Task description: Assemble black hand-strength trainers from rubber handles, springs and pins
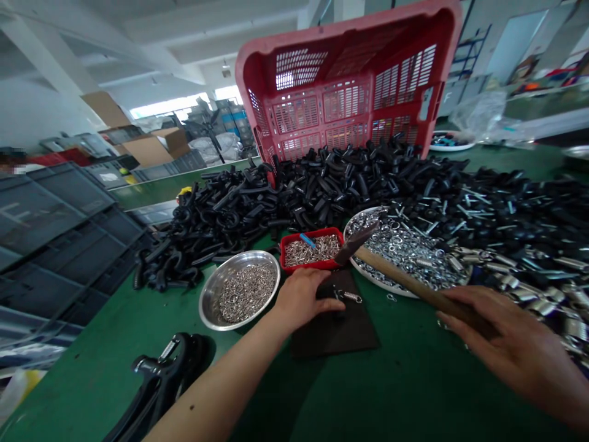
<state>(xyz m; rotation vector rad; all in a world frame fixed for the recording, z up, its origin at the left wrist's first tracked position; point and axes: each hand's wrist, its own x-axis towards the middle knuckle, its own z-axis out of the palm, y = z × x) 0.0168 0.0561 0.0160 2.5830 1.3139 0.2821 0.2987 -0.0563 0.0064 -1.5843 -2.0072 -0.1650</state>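
Note:
My left hand (301, 297) rests on a dark pad (335, 325) on the green table (405, 380), fingers pinched on a small black part with a metal spring (352, 296) sticking out beside it. My right hand (506, 344) grips the wooden handle of a hammer (405, 276). The hammer's head hangs raised above the pad, near the red tray.
A small red tray (313, 250) of metal pins, a round steel bowl (239, 288) of small rings and a plate (409, 252) of metal parts stand behind the pad. A big heap of black plastic pieces (322, 190) spills from a tipped red crate (350, 86). Grey crates (59, 233) stand left.

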